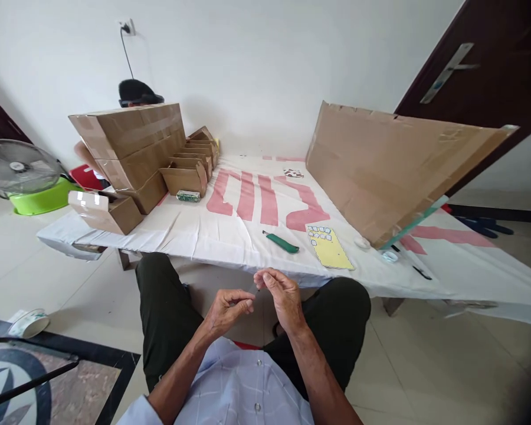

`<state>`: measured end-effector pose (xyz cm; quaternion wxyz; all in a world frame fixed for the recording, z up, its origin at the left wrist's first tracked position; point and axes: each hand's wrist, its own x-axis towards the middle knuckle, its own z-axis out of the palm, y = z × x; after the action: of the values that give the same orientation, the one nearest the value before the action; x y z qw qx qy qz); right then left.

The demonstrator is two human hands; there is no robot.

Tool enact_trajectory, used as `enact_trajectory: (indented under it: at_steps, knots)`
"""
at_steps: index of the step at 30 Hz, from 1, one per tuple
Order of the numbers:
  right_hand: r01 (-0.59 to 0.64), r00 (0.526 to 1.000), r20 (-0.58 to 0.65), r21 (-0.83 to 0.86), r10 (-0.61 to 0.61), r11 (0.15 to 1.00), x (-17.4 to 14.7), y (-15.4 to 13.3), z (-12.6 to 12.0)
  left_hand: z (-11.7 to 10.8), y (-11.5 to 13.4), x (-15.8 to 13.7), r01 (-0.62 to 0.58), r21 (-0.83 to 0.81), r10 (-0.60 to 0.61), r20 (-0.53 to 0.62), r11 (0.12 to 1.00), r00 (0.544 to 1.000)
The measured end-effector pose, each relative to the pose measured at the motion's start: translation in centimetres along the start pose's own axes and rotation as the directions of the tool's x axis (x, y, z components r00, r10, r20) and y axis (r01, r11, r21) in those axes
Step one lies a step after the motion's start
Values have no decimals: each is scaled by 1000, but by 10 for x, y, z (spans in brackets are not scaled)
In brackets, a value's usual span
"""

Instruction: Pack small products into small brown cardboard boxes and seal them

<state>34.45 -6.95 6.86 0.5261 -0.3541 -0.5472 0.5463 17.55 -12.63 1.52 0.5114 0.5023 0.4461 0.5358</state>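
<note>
My left hand (228, 308) and my right hand (284, 295) are raised over my lap, just short of the table's front edge. The fingertips of both are pinched close together. Between them shows a tiny dark, thin thing (257, 290), too small to name. On the cloth beyond the hands lies a green utility knife (283, 242). Right of it is a yellow card (331, 248) with several small whitish pieces in rows at its far end.
Stacked cardboard boxes (137, 136), an open box (108, 212) and a row of cardboard trays (183, 179) stand left, near a green-patterned packet (188, 196). A cardboard panel (407, 171) leans at right. Behind the boxes, a person's black cap (137, 91) shows.
</note>
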Motion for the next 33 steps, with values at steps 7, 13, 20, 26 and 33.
enact_trajectory:
  at_steps: [7, 13, 20, 26, 33]
  knots:
    - [33, 999, 2, -60, -33, 998, 6, 8, -6, 5, -5, 5, -32, -38, 33, 2, 999, 999]
    - [83, 996, 50, -106, -78, 991, 11, 3, -5, 6, -15, 8, -42, -92, 39, -35, 995, 999]
    - [140, 986, 112, -149, -124, 979, 11, -16, 2, 7, -15, 8, -76, -124, 68, -67, 989, 995]
    - [167, 980, 141, -174, -144, 970, 12, -24, 6, 6, -12, 7, -76, -122, 66, -85, 990, 994]
    - [208, 968, 178, -181, -176, 961, 11, -26, 7, 4, -12, 7, -93, -162, 84, -59, 982, 995]
